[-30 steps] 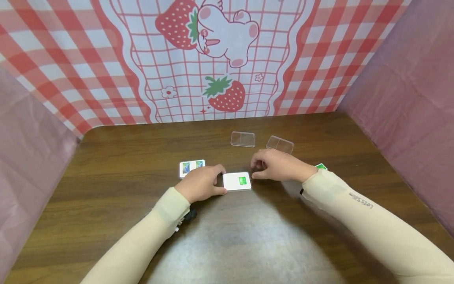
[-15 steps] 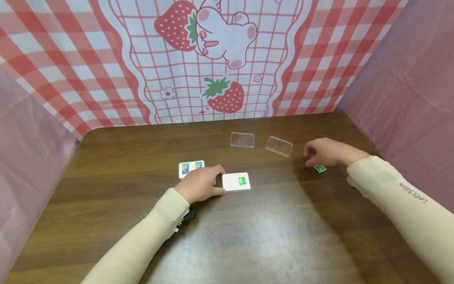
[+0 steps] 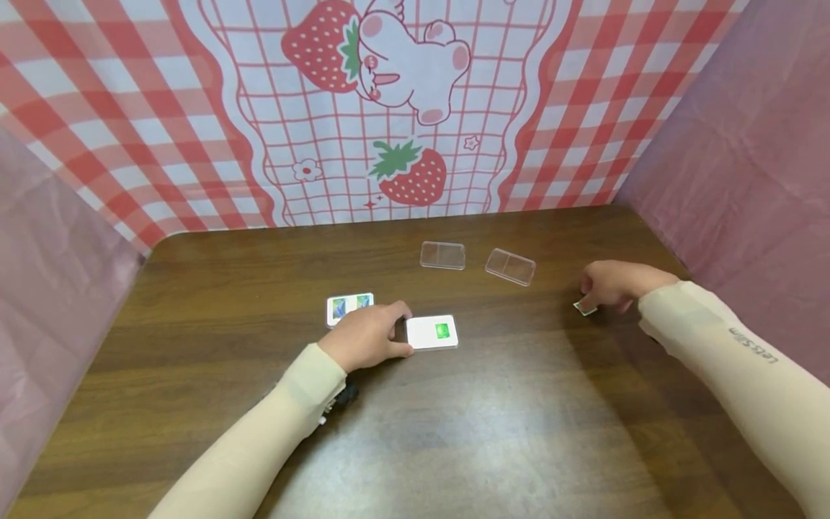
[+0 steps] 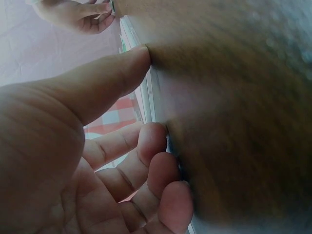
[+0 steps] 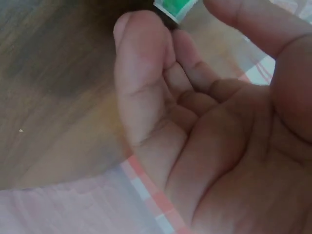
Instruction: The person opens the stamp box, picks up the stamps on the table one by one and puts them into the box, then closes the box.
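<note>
In the head view, a flat white rectangular case (image 3: 421,332) with a green picture square (image 3: 442,331) on its right half lies on the table. My left hand (image 3: 366,335) holds its left end between thumb and fingers; its thin clear edge (image 4: 150,92) shows in the left wrist view. Out to the right, my right hand (image 3: 612,283) pinches a small green picture card (image 3: 584,308) with a white border, low at the table. The thumb covers part of this card. One corner of the green card (image 5: 176,7) shows in the right wrist view, beside a bent finger.
Behind my left hand lies another white case (image 3: 338,308) with two blue-green pictures, partly covered by the hand. Two clear, divided plastic cases, one left (image 3: 443,255) and one right (image 3: 511,267), lie farther back. A red-and-white checked cloth (image 3: 415,108) hangs behind the wooden table (image 3: 454,432).
My right hand has moved right from beside the white case to the small green card and come down onto it. My left hand has stayed on the white case.
</note>
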{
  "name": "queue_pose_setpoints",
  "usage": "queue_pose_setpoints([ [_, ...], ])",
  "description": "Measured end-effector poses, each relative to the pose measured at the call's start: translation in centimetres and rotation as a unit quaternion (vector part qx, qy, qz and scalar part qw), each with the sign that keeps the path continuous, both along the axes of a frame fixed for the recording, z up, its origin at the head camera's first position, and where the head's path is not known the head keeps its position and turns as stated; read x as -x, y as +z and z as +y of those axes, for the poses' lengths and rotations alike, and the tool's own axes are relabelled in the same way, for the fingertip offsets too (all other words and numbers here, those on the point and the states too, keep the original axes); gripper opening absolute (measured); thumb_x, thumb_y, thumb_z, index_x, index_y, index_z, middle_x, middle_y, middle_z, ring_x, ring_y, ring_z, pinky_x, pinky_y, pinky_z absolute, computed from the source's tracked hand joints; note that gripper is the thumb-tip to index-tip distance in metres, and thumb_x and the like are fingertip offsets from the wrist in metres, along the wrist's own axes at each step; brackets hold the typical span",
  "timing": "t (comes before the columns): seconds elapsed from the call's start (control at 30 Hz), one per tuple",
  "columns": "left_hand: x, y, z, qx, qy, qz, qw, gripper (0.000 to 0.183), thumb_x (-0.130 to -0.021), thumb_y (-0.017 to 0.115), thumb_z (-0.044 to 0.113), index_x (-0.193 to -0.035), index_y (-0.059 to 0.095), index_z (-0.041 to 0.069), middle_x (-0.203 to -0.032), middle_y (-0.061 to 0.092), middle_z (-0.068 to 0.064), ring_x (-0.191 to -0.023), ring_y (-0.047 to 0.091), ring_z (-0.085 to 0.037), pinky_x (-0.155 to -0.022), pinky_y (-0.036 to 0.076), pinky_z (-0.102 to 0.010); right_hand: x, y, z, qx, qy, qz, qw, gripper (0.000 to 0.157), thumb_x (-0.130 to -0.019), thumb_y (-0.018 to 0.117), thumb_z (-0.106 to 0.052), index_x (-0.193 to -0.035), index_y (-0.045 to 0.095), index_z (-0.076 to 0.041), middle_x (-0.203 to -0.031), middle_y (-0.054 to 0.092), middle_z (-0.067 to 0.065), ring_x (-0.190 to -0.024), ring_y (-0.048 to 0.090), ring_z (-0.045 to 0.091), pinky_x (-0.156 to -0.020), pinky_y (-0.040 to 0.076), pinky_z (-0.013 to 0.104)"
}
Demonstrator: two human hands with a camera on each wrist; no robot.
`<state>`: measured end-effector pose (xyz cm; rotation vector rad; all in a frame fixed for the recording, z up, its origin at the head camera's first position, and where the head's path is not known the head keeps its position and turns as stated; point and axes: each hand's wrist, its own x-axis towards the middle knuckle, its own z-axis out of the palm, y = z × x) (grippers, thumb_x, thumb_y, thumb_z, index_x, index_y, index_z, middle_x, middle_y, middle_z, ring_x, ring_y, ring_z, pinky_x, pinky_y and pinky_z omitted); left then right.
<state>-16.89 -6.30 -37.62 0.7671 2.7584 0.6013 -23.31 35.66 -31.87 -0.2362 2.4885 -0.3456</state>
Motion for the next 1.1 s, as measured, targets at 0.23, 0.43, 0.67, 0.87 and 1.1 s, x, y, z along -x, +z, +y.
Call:
queue_pose_setpoints([
  [0.23,0.0,0.1,0.0,0.002,0.003,-0.001,1.0,0.052,-0.09,0.082,0.038,-0.131,0.062,0.012,-0.088,0.063,0.002,-0.075,0.057,-0.013,-0.073,0.05,-0.035,0.4,-0.7,0.3,0.031,-0.044,-0.035,0.998,0.028,-0.093,0.072,-0.01,-0.078,0.049,0.0,-0.055,0.045,-0.002,-0.049,0.045,0.01,-0.047,0.042,0.023],
  [0.43,0.0,0.0,0.0,0.002,0.001,-0.007,1.0,0.051,-0.091,0.081,0.038,-0.131,0.062,0.013,-0.087,0.063,0.003,-0.074,0.057,-0.013,-0.072,0.049,-0.035,0.5,-1.0,1.2,0.008,-0.049,-0.064,0.997,0.049,-0.097,0.073,-0.025,-0.057,0.051,-0.01,-0.05,0.045,-0.005,-0.044,0.041,0.006,-0.046,0.038,0.022],
  [0.67,0.0,0.0,0.0,-0.003,0.003,-0.011,0.9999,0.051,-0.091,0.081,0.038,-0.131,0.062,0.013,-0.087,0.063,0.003,-0.074,0.057,-0.014,-0.072,0.049,-0.035,0.8,-0.6,0.7,-0.012,-0.07,-0.069,0.995,0.044,-0.097,0.075,-0.028,-0.061,0.061,-0.006,-0.057,0.054,-0.002,-0.049,0.045,0.007,-0.049,0.04,0.023],
  [0.87,0.0,0.0,-0.1,-0.006,0.005,-0.014,0.9999,0.051,-0.091,0.081,0.038,-0.131,0.062,0.013,-0.086,0.062,0.003,-0.073,0.057,-0.015,-0.071,0.048,-0.035,1.0,-0.6,0.6,-0.02,-0.055,-0.063,0.996,0.044,-0.095,0.076,-0.029,-0.06,0.06,-0.006,-0.055,0.054,-0.004,-0.048,0.045,0.007,-0.049,0.04,0.023],
  [1.1,-0.1,0.2,-0.1,-0.009,0.007,-0.019,0.9998,0.052,-0.091,0.081,0.037,-0.132,0.061,0.012,-0.085,0.061,0.003,-0.073,0.056,-0.015,-0.071,0.047,-0.034,1.3,-0.8,1.2,0.003,-0.033,-0.076,0.997,0.039,-0.096,0.073,-0.028,-0.067,0.063,-0.003,-0.054,0.051,-0.004,-0.046,0.04,0.005,-0.046,0.036,0.021],
])
